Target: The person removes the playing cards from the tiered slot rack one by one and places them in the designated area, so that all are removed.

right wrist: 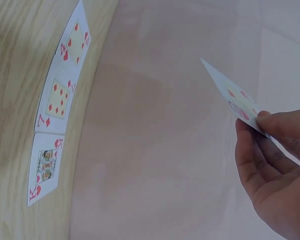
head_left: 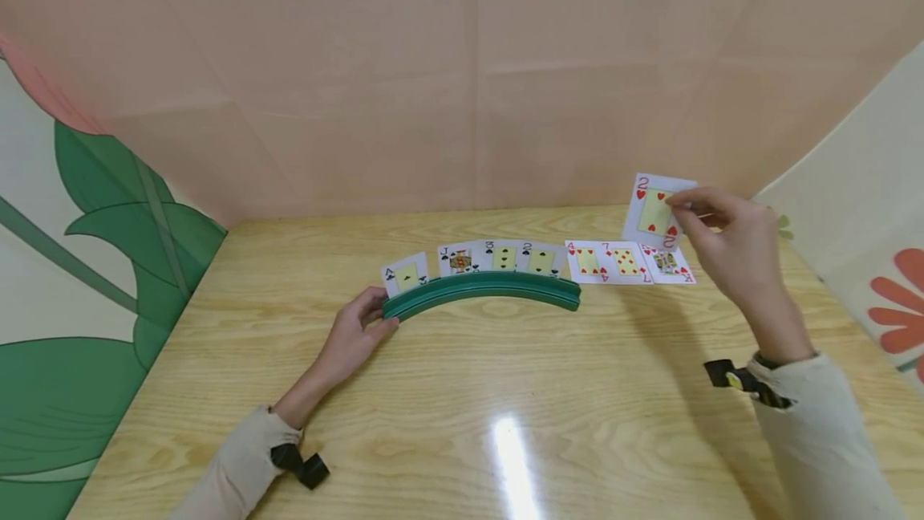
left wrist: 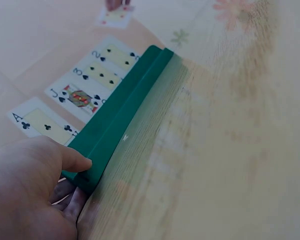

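My left hand [head_left: 358, 330] grips the left end of a curved green card holder [head_left: 484, 285], thumb on its front, as the left wrist view shows. Standing in the holder are an ace of clubs [left wrist: 46, 126], a jack of spades [left wrist: 80, 97], a three of spades [left wrist: 101, 75] and a two of spades [left wrist: 119, 56]. Raised on the right, my right hand [head_left: 736, 239] pinches a two of hearts [head_left: 646, 211] between thumb and fingers. Below that card lie a four of hearts [head_left: 586, 262], a seven of diamonds [head_left: 625, 262] and a king of hearts [head_left: 667, 266].
The wooden table [head_left: 433, 424] reaches back to a pinkish cloth backdrop [head_left: 361, 103]. Side panels stand left and right, printed with green leaves [head_left: 123, 215] and a red flower [head_left: 902, 303]. The three loose cards lie in a row beside the holder's right end.
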`<state>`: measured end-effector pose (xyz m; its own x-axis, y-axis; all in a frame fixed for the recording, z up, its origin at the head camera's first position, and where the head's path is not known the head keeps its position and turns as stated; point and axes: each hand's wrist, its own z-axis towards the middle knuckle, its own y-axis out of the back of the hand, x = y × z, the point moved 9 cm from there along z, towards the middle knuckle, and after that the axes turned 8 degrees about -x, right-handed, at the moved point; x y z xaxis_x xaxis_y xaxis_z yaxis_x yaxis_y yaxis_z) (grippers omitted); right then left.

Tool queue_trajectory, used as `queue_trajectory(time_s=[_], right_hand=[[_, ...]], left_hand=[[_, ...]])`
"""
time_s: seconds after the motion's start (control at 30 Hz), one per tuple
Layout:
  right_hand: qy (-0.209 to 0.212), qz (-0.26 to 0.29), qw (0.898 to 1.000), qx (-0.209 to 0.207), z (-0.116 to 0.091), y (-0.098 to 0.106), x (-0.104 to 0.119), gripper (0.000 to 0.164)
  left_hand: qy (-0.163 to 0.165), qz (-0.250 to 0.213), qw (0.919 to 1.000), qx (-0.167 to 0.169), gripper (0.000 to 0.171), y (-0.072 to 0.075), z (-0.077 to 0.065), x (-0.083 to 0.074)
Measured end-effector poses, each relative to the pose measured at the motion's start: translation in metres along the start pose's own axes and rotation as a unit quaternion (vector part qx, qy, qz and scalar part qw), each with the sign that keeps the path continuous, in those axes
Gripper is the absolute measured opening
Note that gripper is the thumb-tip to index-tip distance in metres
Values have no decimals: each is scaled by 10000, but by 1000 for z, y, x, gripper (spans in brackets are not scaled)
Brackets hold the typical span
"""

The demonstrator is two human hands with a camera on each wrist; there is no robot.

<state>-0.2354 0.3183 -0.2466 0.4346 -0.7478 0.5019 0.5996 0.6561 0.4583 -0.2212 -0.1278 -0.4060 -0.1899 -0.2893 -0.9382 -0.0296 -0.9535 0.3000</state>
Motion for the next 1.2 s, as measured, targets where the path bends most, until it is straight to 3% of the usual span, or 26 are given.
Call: queue_trajectory(time_s=[0.27, 0.53, 1.2], right_hand=[[-422, -130, 9986, 281, 0, -2, -20, 15], [-553, -256, 9973, 403, -2, -3, -36, 18], [-1009, -643, 9924, 302, -8, 0, -87, 17]], left_hand=[[16, -29, 10000, 20, 34, -1, 0, 1], [13, -22, 10000, 14, 33, -2, 0, -2], [4, 73, 10000, 10, 34, 0, -1, -2]])
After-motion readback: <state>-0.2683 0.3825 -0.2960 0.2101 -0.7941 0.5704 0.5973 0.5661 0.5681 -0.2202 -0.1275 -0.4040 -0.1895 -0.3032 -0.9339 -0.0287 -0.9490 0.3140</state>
